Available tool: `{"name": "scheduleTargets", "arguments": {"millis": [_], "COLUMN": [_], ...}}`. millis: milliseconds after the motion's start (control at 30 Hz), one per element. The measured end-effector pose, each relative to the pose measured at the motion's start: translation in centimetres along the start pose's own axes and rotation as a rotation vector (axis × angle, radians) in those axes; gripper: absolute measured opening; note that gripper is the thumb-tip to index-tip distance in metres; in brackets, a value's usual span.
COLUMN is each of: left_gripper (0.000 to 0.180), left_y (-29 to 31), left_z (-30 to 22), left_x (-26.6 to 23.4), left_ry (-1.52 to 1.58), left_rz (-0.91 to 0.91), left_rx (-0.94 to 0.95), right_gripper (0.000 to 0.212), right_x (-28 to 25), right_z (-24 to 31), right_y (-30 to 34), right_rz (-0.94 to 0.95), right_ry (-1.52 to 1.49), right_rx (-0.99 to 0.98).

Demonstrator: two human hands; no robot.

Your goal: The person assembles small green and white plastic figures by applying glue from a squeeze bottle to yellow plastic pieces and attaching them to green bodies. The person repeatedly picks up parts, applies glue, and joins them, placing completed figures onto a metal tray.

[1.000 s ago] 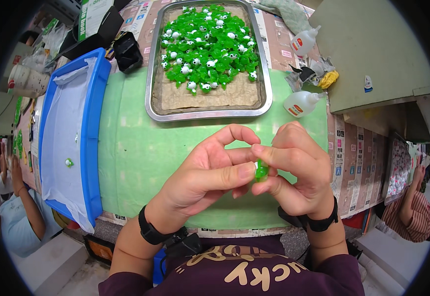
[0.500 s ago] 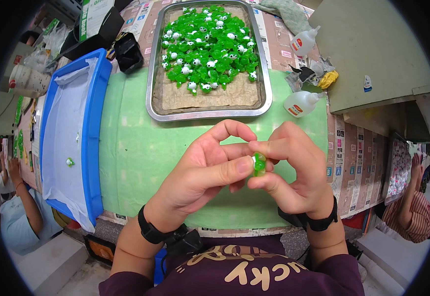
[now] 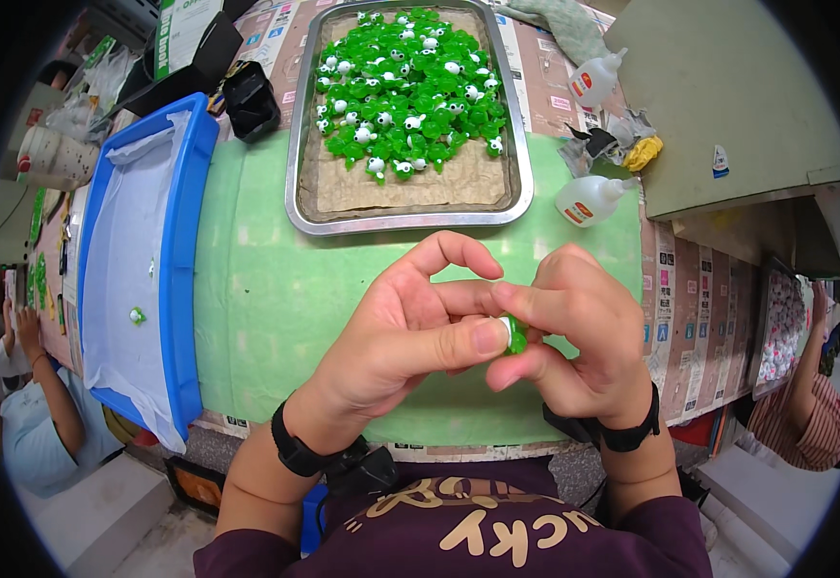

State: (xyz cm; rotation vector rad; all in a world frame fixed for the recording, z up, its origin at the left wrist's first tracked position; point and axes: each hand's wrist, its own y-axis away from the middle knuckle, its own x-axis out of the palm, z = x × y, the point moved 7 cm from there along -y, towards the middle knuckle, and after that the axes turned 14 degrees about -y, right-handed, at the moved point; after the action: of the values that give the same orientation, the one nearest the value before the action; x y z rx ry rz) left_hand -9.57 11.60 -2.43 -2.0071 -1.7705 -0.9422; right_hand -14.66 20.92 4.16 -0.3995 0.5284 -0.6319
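Observation:
Between my two hands is a small green and white plastic figure [image 3: 517, 337], partly hidden by fingertips. My left hand [image 3: 406, 323] pinches it with the thumb from the left, the index finger arched above. From the right, my right hand [image 3: 579, 328] has thumb and curled fingers at the figure's other side. Just beyond my hands stands a metal tray [image 3: 410, 227] lined with brown paper, heaped with green and white figures [image 3: 410, 96] of the same kind. One similar little figure [image 3: 137, 316] lies on white lining in the blue tray [image 3: 187, 318] at left.
A green mat [image 3: 275, 289] covers the work surface. Two white squeeze bottles [image 3: 589, 200] stand at right beside crumpled scraps [image 3: 642, 152]. A black holder [image 3: 250, 101] sits back left, a grey cabinet [image 3: 728, 106] back right. Other people [image 3: 44, 414] work at both sides.
The small figure has turned between my fingertips and shifted slightly right. My left thumb has moved a little right with it, and my right fingers have changed their hold slightly.

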Motion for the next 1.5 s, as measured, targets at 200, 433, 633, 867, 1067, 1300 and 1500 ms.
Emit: {"name": "scheduleTargets", "arguments": {"millis": [200, 433, 633, 867, 1067, 1300, 1500], "left_gripper": [0.036, 0.034, 0.037, 0.033, 0.033, 0.033, 0.03], "left_y": [0.4, 0.4, 0.1, 0.0, 0.0, 0.3, 1.1], "left_z": [-0.9, -1.0, -0.2, 0.3, 0.2, -2.1, -3.4], "left_x": [0.7, 0.5, 0.3, 0.0, 0.1, -1.1, -1.5], "left_ry": [-0.014, -0.059, -0.027, 0.0, 0.026, -0.337, -0.632], "left_rz": [0.046, 0.037, 0.035, 0.045, 0.044, -0.231, -0.345], "left_rx": [0.061, 0.09, 0.004, 0.021, 0.005, 0.212, 0.405], "right_gripper": [0.037, 0.038, 0.048, 0.047, 0.044, 0.041, 0.028], "right_x": [0.2, 0.1, 0.0, -0.1, 0.0, -0.1, -0.7], "right_z": [0.4, 0.4, 0.1, 0.7, 1.1, -0.2, -0.2], "right_y": [0.2, 0.0, -0.3, 0.2, 0.0, -0.5, 0.1], "right_rz": [0.021, 0.023, 0.025, 0.003, 0.016, 0.011, -0.129], "right_ry": [-0.005, 0.0, 0.02, 0.093, 0.079, 0.103, 0.088], "right_rx": [-0.105, -0.044, 0.025, -0.091, -0.119, 0.019, -0.027]}}
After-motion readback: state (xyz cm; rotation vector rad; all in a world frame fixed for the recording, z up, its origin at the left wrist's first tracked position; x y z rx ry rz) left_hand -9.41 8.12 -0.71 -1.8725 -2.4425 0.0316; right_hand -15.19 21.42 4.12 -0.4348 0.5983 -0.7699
